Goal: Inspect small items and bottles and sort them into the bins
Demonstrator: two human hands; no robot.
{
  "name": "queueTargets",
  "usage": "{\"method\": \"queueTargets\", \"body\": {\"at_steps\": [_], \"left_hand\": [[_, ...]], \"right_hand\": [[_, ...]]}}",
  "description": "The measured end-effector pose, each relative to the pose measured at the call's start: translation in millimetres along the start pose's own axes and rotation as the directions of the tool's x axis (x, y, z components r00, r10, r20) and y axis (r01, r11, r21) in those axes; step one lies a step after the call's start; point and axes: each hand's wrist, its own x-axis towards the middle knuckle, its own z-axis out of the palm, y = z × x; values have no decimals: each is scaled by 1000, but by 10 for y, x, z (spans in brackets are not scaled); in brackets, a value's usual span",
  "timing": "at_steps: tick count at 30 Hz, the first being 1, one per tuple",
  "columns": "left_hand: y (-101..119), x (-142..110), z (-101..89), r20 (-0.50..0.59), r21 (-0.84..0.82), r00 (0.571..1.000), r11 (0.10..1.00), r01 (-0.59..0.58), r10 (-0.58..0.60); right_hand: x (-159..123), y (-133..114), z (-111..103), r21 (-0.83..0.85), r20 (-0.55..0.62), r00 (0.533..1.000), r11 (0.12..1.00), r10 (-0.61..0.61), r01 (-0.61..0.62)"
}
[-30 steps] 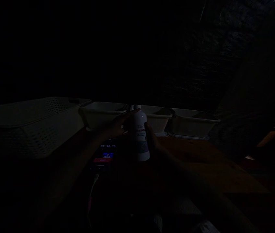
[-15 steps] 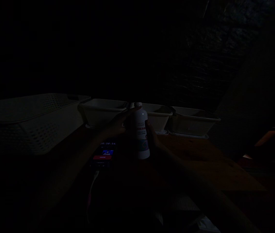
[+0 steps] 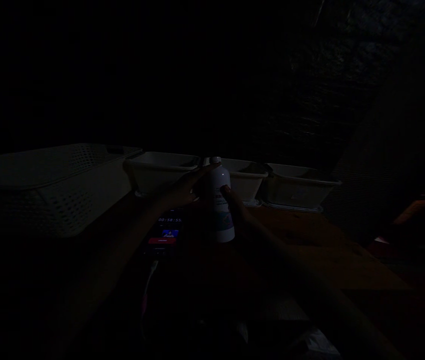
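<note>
In very dim light, a white bottle [image 3: 220, 227] with a printed label stands nearly upright at the middle of the view, its cap on top. My left hand [image 3: 188, 187] is at its upper left, the fingers reaching round near the shoulder. On the right side, my right hand [image 3: 236, 205] grips the bottle, with the thumb lying across the label. Most of my other fingers are lost in the dark or behind the bottle. Left of the bottle, a lit phone [image 3: 164, 235] lies on the wooden table [image 3: 332, 255], a cable running from its near end.
A large white perforated basket [image 3: 103, 185] stands at the left. Behind the bottle are a white tub [image 3: 160, 172], a second tub [image 3: 250, 185] and a third tub [image 3: 298, 192] in a row. Another person's arm [image 3: 409, 212] shows at the far right.
The bottle has turned slightly, so its label faces more to the left side. My right thumb now lies further across its front. The view has shifted a little.
</note>
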Motion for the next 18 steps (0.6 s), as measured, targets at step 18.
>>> {"method": "queueTargets", "body": {"at_steps": [18], "left_hand": [[77, 14, 54, -72, 39, 997, 999, 25, -22]], "right_hand": [[-27, 29, -28, 65, -1, 999, 997, 38, -38]]}}
